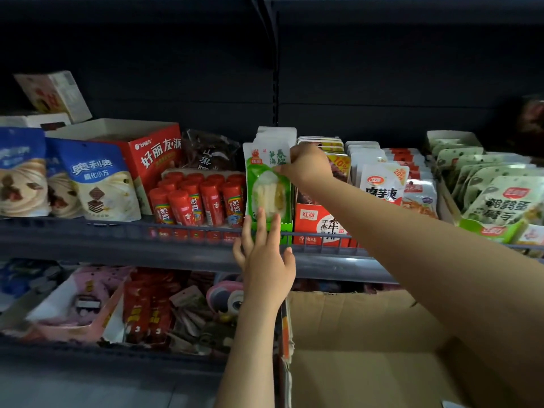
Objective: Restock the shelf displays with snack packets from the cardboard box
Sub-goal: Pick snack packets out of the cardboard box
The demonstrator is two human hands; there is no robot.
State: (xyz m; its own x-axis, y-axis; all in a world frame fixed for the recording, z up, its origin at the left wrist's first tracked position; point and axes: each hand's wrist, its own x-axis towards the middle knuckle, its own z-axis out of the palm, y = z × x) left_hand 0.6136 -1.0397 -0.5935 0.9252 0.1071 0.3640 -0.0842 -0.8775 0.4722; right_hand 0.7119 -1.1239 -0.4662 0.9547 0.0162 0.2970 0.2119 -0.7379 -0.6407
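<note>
Head view: right hand (306,164) pinches green packet (266,184) top edge; left hand (266,260) fingertips at bottom.

both hands (266,254) on green-and-white packet (268,184)

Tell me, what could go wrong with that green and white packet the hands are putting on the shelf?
The green and white packet stands upright at the front of its row, so it might tip forward over the shelf rail once the left hand lets go. The right hand pinches only its top corner, a thin grip that could slip.
</note>
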